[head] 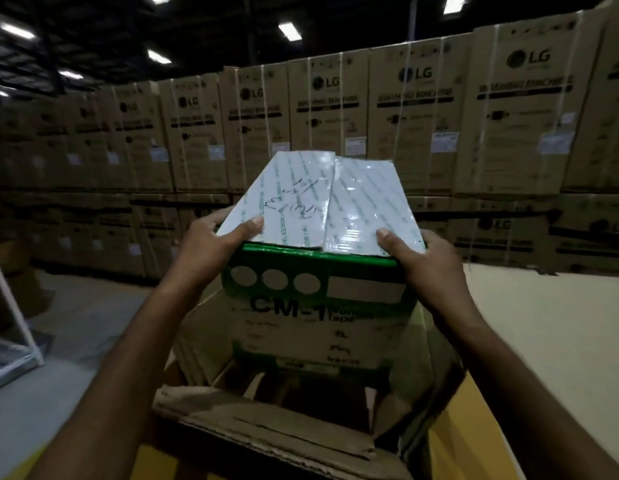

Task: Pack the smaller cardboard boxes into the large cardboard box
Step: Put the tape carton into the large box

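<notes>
A smaller cardboard box [318, 306] with a green band, "CM-1" print and a white taped top is held between both hands. My left hand [211, 244] grips its upper left edge, thumb on the top. Gripping the upper right edge is my right hand [429, 261], its thumb also on top. The box's lower part is down inside the large cardboard box [266, 431], whose flaps stand open below and around it. The bottom of the small box is hidden by a torn front flap.
A wall of stacked LG washing machine cartons [405, 116] fills the background. A broad flat cardboard surface [543, 323] lies at the right. A white metal frame [13, 323] stands on the grey floor at the left.
</notes>
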Demonstrator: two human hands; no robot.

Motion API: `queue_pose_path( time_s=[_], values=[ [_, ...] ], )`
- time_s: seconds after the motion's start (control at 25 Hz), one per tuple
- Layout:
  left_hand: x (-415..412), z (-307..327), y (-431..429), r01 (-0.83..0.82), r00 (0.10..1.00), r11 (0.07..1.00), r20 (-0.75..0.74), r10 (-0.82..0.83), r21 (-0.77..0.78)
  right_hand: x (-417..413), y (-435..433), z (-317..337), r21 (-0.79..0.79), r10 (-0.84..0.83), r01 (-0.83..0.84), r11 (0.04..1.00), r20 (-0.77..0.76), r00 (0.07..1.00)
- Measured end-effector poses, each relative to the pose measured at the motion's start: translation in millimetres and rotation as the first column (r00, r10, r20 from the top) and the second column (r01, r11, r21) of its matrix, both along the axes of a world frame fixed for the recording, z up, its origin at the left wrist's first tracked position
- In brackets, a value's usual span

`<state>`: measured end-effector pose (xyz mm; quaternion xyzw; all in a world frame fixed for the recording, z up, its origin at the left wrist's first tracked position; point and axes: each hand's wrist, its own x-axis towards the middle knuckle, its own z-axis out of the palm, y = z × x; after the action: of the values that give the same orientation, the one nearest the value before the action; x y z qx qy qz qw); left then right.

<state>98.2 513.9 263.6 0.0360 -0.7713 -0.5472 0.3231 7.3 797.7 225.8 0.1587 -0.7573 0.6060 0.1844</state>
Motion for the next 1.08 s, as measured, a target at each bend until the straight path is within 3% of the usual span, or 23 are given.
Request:
queue_pose_path(
  time_s=[0.16, 0.32, 0.52, 0.6, 0.72, 0.8, 0.96, 1.08],
  values=[
    [-22.1, -15.5, -36.4, 0.094, 0.986, 0.995, 0.143, -0.088, -0.035, 5.3, -24.2, -17.2, 0.155, -0.066, 0.054, 0.986, 0.074, 0.995],
    [-26.2, -7.3, -75.7, 0.207, 0.949, 0.963, 0.273, -0.156, -0.17, 19.9, -42.6, 4.6, 0.242, -0.18, 0.147, 0.959, 0.119, 0.976],
    [-50.1, -25.5, -103.1, 0.325, 0.904, 0.877, 0.388, -0.178, -0.353, 24.6, -68.1, -3.7, 0.317, -0.194, 0.114, 0.941, 0.234, 0.953],
    [-54.2, -32.7, -108.0, 0.492, 0.802, 0.788, 0.544, -0.245, -0.371, 17.3, -76.4, -25.1, 0.359, -0.149, 0.01, 0.933, 0.362, 0.92],
    [-65.9, -51.9, -118.2, 0.662, 0.688, 0.535, 0.708, -0.157, -0.525, 9.5, -72.2, -50.0, 0.393, -0.078, -0.161, 0.905, 0.527, 0.846],
    [-73.7, -61.2, -123.4, 0.648, 0.731, 0.384, 0.678, -0.073, -0.658, 10.7, -65.9, -59.7, 0.558, -0.144, -0.173, 0.812, 0.478, 0.867],
    [-85.0, -63.6, -124.6, 0.613, 0.772, 0.315, 0.635, -0.041, -0.725, 9.9, -78.8, -46.3, 0.835, -0.368, -0.136, 0.534, 0.374, 0.851],
    [-89.1, -63.8, -125.8, 0.55, 0.818, 0.241, 0.575, 0.039, -0.799, 6.3, -107.1, -22.3, 0.921, -0.362, -0.126, 0.369, 0.267, 0.893]
  ],
)
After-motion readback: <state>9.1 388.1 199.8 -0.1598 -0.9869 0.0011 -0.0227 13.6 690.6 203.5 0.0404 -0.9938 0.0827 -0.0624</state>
